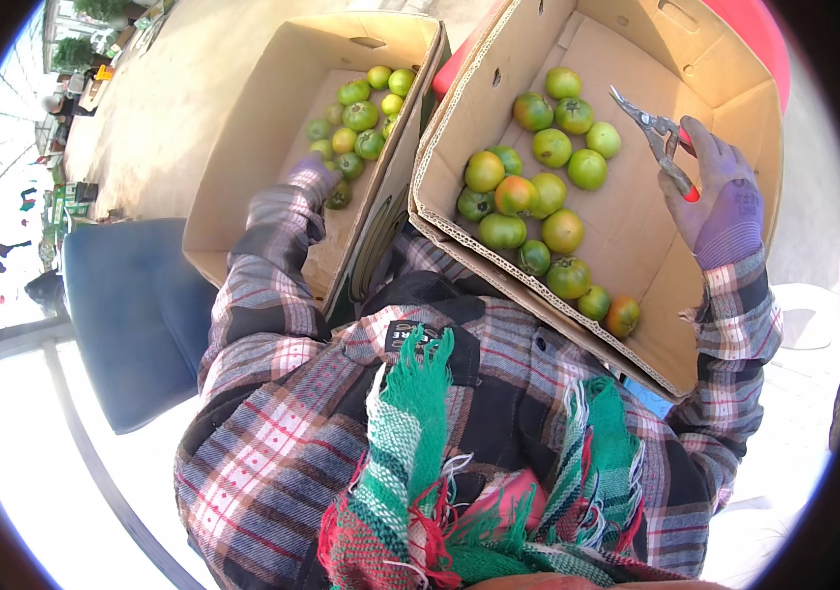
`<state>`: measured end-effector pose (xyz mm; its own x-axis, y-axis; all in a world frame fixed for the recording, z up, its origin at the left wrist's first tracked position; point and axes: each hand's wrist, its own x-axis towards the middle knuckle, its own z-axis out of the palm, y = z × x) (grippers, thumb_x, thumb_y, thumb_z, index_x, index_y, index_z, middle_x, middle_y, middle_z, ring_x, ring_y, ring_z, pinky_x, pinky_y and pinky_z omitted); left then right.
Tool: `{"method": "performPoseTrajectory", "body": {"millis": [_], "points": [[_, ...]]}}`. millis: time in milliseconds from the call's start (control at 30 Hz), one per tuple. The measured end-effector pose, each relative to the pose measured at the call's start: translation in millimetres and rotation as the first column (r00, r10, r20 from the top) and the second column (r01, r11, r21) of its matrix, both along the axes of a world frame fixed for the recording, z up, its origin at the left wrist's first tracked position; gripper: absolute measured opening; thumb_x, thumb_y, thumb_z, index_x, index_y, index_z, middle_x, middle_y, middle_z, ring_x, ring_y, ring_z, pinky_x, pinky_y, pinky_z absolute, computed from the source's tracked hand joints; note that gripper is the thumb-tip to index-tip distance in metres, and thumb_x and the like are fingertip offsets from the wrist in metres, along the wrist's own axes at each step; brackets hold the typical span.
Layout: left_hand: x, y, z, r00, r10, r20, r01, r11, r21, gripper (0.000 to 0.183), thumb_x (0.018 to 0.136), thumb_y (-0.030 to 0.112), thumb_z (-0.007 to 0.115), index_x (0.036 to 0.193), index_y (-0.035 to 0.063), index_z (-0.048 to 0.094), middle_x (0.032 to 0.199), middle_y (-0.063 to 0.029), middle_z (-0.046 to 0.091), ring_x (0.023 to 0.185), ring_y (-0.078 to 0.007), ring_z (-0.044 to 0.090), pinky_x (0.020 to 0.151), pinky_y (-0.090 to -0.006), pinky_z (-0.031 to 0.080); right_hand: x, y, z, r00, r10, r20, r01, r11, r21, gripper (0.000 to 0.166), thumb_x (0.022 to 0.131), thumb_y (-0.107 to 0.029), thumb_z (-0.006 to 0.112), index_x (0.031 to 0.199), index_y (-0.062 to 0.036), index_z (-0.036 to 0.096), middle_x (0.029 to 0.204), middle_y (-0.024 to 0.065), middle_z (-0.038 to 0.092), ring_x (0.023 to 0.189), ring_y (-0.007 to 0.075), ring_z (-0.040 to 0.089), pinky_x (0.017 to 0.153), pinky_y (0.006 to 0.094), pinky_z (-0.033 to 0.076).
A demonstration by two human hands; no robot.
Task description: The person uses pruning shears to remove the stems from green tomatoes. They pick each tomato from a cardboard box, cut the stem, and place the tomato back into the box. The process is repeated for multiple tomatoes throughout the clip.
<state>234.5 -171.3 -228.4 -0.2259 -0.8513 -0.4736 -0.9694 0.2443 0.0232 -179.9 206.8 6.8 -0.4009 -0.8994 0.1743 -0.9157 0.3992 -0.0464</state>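
Observation:
In a purple work glove, my right hand (722, 188) holds hand pruners (659, 136) with red grips over the right side of a cardboard box (633, 199). Their blades point up and left. Several green and orange-tinged tomatoes (552, 147) lie in this box, mostly along its left and near sides. My left hand (314, 171), also gloved, reaches down into a second cardboard box (250, 162). It is beside a loose group of green tomatoes (359, 116) there. The sleeve and wrist hide its fingers in part, so whether it grips a tomato cannot be told.
The two boxes stand side by side, the right one tilted over my lap. A red plastic surface (762, 37) shows behind the right box. A dark blue padded seat (136, 317) is at the left. Fringed scarf ends (409, 435) hang down my front.

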Motion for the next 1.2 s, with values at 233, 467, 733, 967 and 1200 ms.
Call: {"method": "performPoseTrajectory", "body": {"millis": [233,467,733,967,1200], "points": [[-1.5,40.2,3.4,0.99,-0.017,0.141,0.036,0.99,-0.135,0.081,0.074,0.055,0.077,0.131,0.0022,0.054,0.125,-0.026,0.062,0.117,-0.0418,0.06,0.1,-0.0472,0.048,-1.4,1.3,-3.1,1.0,0.005,-0.004,-0.005,1.0,-0.002,0.057,0.082,-0.022,0.073,0.134,-0.0113,0.052,0.118,0.0162,0.065,0.113,0.0365,0.059,0.098,0.0447,0.048],[-21.3,49.5,12.1,0.983,0.181,0.035,-0.179,0.982,-0.052,0.086,0.072,0.05,0.081,0.134,-0.0001,0.049,0.139,-0.022,0.053,0.127,-0.0347,0.054,0.106,-0.0389,0.045,3.4,4.8,6.8,0.998,-0.063,0.013,0.063,0.997,0.042,0.059,0.081,-0.021,0.073,0.135,-0.0098,0.052,0.12,0.0168,0.064,0.114,0.0361,0.059,0.099,0.0446,0.047],[-14.9,34.7,-34.3,0.925,0.357,-0.127,-0.376,0.909,-0.182,0.099,0.065,0.039,0.086,0.145,0.0101,0.037,0.139,-0.0275,0.047,0.121,-0.0423,0.057,0.102,-0.0432,0.049,-4.1,5.8,-0.8,1.0,-0.021,-0.02,0.021,1.0,0.005,0.055,0.081,-0.027,0.075,0.129,-0.0111,0.053,0.113,0.0143,0.066,0.109,0.0343,0.061,0.094,0.0451,0.05],[128.4,-46.6,-59.1,0.851,0.301,-0.43,-0.318,0.948,0.034,0.097,0.07,0.029,0.086,0.15,0.007,0.035,0.119,-0.0203,0.061,0.106,-0.0312,0.063,0.089,-0.0399,0.054,2.2,-11.4,0.2,0.996,0.057,0.062,-0.058,0.998,0.003,0.058,0.081,-0.024,0.074,0.132,-0.0099,0.052,0.118,0.0144,0.065,0.112,0.0347,0.059,0.097,0.0447,0.048],[-51.5,2.4,119.0,-0.263,0.82,-0.508,0.281,0.569,0.773,0.053,0.096,0.044,0.061,0.127,0.0015,0.057,0.123,-0.0203,0.062,0.098,-0.0272,0.065,0.072,-0.0412,0.059,-0.2,6.1,0.4,0.999,-0.044,-0.021,0.045,0.997,0.056,0.057,0.081,-0.027,0.074,0.131,-0.0111,0.052,0.114,0.0152,0.065,0.11,0.0344,0.061,0.094,0.045,0.05]]}}
